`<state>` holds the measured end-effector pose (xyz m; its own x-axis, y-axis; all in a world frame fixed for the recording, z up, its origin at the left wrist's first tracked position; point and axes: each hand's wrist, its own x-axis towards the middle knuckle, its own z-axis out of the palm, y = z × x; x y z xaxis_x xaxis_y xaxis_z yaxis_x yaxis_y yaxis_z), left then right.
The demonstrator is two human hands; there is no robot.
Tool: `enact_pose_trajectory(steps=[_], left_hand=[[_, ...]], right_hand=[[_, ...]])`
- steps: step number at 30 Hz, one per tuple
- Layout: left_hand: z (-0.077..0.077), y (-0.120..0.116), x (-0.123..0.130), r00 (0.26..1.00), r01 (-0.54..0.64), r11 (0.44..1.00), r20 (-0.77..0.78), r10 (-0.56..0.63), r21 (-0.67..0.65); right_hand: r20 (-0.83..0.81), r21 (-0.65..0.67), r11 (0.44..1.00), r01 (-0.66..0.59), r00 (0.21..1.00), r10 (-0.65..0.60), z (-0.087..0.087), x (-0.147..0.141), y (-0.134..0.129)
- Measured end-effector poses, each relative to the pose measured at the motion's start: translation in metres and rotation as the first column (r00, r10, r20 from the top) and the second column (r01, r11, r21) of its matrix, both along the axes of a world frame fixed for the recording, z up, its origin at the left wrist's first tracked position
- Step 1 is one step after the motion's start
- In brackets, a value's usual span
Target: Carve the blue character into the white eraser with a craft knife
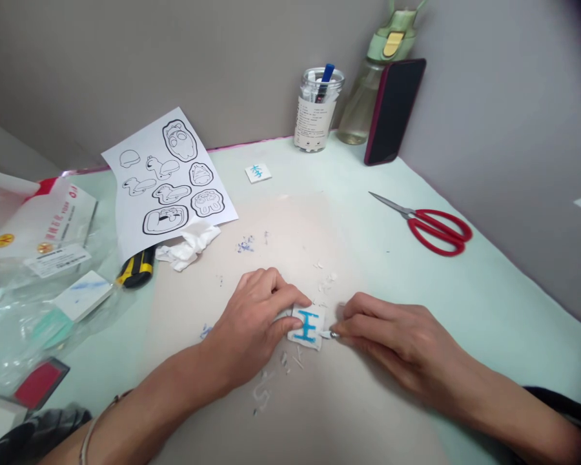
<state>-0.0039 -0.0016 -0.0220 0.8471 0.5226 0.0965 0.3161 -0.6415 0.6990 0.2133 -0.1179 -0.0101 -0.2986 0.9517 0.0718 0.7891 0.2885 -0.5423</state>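
Both hands on stamp block [308,327], carving partway.
L hand [252,323] pinned block; R hand [392,336] gripped blade [328,334] at its edge; shavings [271,381] on bench [465,290], blue character uncut.

My hands meet on a small block near the table's front edge.

My left hand [256,316] pins the block [308,327] from its left; my right hand [392,336] sets a carving tool [330,334] against its right side, shavings [271,381] lying around it. Scissors [428,226] lie toward the right edge. At the back edge stand a jar [317,110], a bottle [368,97] and a phone [394,110] leaning on it. A printed sheet [167,181] lies back left, over a utility knife [135,268].
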Motion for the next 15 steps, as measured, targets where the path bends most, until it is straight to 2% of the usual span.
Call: enact_pose_trajectory(steps=[8,15], left_hand=[[0.0014,0.0003,0.001,1.0,0.011,1.0,-0.018,-0.011,0.002],[0.0004,0.0009,-0.0006,1.0,0.012,1.0,0.009,-0.012,-0.003]], right_hand=[[0.014,-0.035,0.999,-0.023,1.0,0.023,0.0021,-0.0087,0.0035],[-0.016,-0.026,1.0,0.01,1.0,-0.01,0.0015,-0.0012,-0.0023]])
